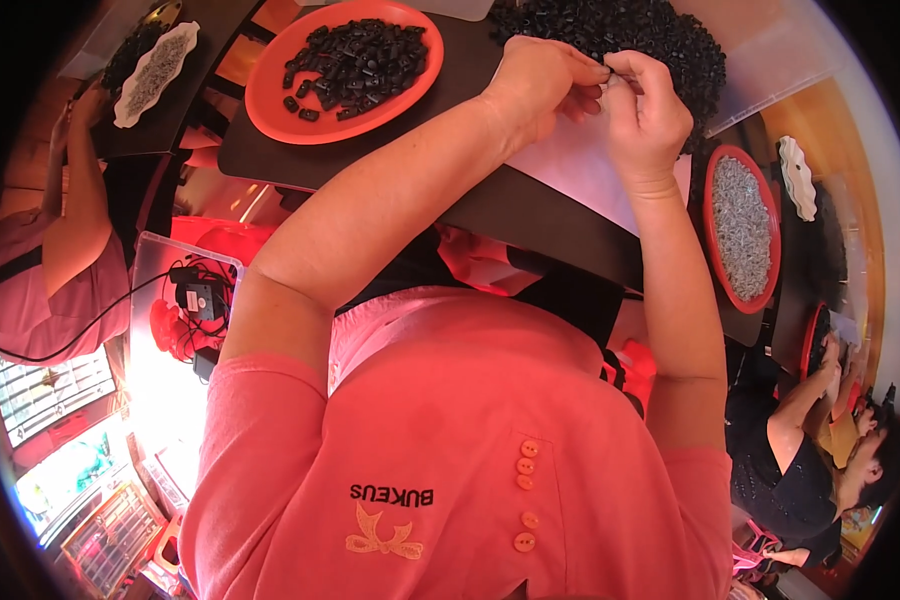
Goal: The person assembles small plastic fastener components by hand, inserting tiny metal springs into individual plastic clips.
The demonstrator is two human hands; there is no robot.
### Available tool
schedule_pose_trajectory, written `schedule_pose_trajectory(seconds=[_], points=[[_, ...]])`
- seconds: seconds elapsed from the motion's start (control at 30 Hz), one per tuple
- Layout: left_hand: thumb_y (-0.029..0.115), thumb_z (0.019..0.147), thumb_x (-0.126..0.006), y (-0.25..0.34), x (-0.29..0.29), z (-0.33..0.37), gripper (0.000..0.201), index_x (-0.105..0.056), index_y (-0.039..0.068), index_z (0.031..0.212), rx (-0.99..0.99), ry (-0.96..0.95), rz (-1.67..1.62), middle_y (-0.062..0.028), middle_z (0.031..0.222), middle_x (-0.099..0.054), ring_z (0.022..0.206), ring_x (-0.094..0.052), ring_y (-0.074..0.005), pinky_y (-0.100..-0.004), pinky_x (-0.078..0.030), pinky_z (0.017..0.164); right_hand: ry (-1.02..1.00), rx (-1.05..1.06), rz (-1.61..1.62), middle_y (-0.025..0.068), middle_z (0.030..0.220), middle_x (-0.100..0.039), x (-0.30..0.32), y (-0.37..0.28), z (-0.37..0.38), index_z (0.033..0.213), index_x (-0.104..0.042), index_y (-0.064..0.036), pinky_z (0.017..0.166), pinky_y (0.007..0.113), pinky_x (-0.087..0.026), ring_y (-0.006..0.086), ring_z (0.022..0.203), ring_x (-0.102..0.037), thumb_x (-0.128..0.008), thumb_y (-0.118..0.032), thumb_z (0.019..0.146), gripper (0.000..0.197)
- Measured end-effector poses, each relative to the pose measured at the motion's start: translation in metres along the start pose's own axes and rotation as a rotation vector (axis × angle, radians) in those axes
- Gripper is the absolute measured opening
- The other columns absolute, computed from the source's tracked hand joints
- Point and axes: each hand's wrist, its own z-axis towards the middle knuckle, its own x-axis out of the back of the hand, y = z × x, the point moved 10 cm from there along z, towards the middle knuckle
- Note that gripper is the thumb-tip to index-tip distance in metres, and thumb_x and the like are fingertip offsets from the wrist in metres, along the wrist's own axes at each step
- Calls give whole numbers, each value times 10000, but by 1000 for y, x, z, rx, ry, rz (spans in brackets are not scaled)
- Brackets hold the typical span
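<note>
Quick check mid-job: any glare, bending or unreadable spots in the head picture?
Head view: glare at lower left whites out much of the barred window; toward the black rim, edges bend, probably stretching the right-hand red tray; in the heap of black parts, dark pieces merge together; where left grip and right grip meet, the small dark piece is too tiny to identify.

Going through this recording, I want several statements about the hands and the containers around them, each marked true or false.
1. The left hand and right hand meet at a small dark piece. True.
2. The shirt is green. False: the shirt is pinkish red.
3. The round red plate at left holds black pieces. True.
4. The red dish at right holds black pieces. False: the red dish holds small pale pieces.
</note>
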Motion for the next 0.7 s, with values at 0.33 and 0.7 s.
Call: schedule_pose_trajectory(seconds=[0.33,0.7], points=[[-14,807,-617,13,-6,-5,116,-618,-100,886,-81,-20,105,-164,773,-624,641,-614,-232,-311,-467,525,-155,-423,307,3,746,-643,-4,43,-2,913,-661,-33,534,198,-434,48,596,-535,-592,36,789,158],[-29,811,-615,8,-5,-1,132,-601,-111,915,-46,-32,-43,-186,795,-626,697,-633,-267,-316,-473,535,-166,-725,625,4,752,-636,-13,59,-13,931,-674,-37,483,172,-370,30,612,-526,-616,5,817,134]])
